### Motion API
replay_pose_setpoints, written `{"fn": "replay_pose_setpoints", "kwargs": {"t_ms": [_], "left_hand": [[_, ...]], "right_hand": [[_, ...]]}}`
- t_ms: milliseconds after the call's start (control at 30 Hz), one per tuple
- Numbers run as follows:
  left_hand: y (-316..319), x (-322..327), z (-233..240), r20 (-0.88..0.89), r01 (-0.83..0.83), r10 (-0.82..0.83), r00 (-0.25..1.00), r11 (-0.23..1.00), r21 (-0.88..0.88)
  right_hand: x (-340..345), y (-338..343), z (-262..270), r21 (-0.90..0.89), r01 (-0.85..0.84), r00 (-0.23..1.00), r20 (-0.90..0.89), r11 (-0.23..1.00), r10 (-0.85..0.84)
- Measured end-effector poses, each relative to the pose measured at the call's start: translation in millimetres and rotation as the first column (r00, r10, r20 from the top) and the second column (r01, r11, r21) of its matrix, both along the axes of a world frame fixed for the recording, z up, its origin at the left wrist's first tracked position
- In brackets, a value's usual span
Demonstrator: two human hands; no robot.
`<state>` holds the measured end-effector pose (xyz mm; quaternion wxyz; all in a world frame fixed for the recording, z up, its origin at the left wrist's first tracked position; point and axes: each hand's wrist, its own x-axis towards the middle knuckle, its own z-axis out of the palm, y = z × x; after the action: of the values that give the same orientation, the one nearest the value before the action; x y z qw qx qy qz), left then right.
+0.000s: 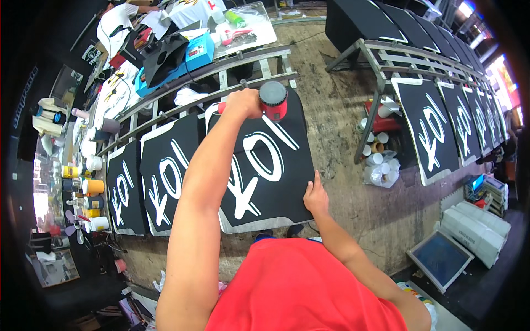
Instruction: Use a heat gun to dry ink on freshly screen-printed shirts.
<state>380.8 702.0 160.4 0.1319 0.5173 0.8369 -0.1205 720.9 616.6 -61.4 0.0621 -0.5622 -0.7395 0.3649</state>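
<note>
My left hand [244,103] grips a red and black heat gun [273,105] over the far end of a black fabric piece [271,198]. The fabric bears large white lettering and lies flat on a board with a pale rim [265,225]. My right hand [316,196] rests against the board's right edge, thumb and fingers apart, holding nothing. To the left, two more boards carry black fabric with the same lettering, the nearer one a black panel [165,145]. The nozzle of the gun is hidden from me.
A slatted rack [261,70] runs behind the boards. Lidded ink tubs [93,187] line the left side. On the right, a second rack [368,91] holds several printed panels [430,136]. A blue machine [198,51] and a person in white [114,29] are at the back left.
</note>
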Motion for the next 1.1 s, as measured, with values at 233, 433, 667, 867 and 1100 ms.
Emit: {"fn": "replay_pose_setpoints", "kwargs": {"t_ms": [233, 433, 667, 867, 1100], "left_hand": [[4, -30, 6, -0.023, -0.061, 0.062, 0.998, 0.998, 0.014], [0, -46, 7, -0.042, -0.152, 0.152, 0.987, 0.988, 0.013], [-15, -37, 13, -0.003, -0.12, 0.121, 0.993, 0.991, 0.051], [-23, -8, 10, 0.018, -0.041, 0.041, 0.999, 0.999, -0.001], [-26, 26, 3, 0.089, 0.076, -0.076, 0.993, 0.997, 0.007]], "right_hand": [[0, -1, -2, 0.024, -0.006, 1.0, -0.014, 1.0, 0.006], [1, -1, -5, 0.057, -0.013, 1.0, -0.011, 0.998, 0.014], [1, 1, 2, -0.002, 0.003, 1.0, 0.021, 1.0, -0.003], [0, -1, 1, 0.031, 0.009, 1.0, -0.001, 0.999, -0.009], [1, -1, -2, 0.05, -0.011, 1.0, 0.008, 0.999, 0.01]]}}
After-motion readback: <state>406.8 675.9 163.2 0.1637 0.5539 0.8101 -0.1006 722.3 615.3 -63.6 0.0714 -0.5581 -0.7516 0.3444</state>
